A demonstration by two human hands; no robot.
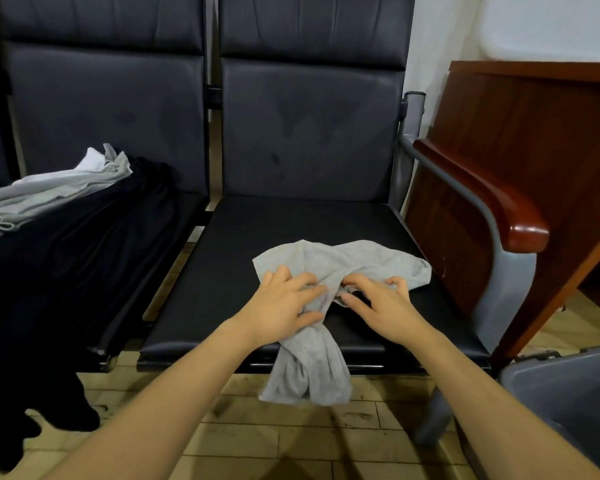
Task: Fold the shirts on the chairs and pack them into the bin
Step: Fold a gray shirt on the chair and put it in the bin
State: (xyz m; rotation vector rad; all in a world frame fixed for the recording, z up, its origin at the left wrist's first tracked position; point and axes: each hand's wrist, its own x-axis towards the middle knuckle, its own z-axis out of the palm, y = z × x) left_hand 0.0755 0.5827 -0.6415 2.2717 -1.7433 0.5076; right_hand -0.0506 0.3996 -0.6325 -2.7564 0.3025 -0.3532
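Partly hidden: the grey shirt [329,268] is bunched at its middle under both hands, so its collar and sleeves cannot be told apart; its lower part hangs over the front edge of the right seat [257,244] toward the tiled floor [291,441]. The bin [561,386] is cut off at the lower right corner; only part of its grey rim and inner wall shows, contents not visible. The black garment [84,244] on the left seat [187,209] drapes off the seat front and runs out of frame at the left; its type cannot be made out. A light grey and white garment pile [49,188] lies on top of it, also cut off at the left edge; how many pieces it holds is unclear. Count: 2 seats fully in view, 1 grey shirt on the right seat, 1 black garment, 1 bin, 2 hands. Left hand [284,306]: fingers curled round a gathered fold of the grey shirt, thumb beneath the cloth. Right hand [378,303]: fingertips bent, pinching the shirt fabric just beside the left hand. A wooden armrest [482,199] stands to the right of the right seat, with a wooden panel [520,133] behind it.
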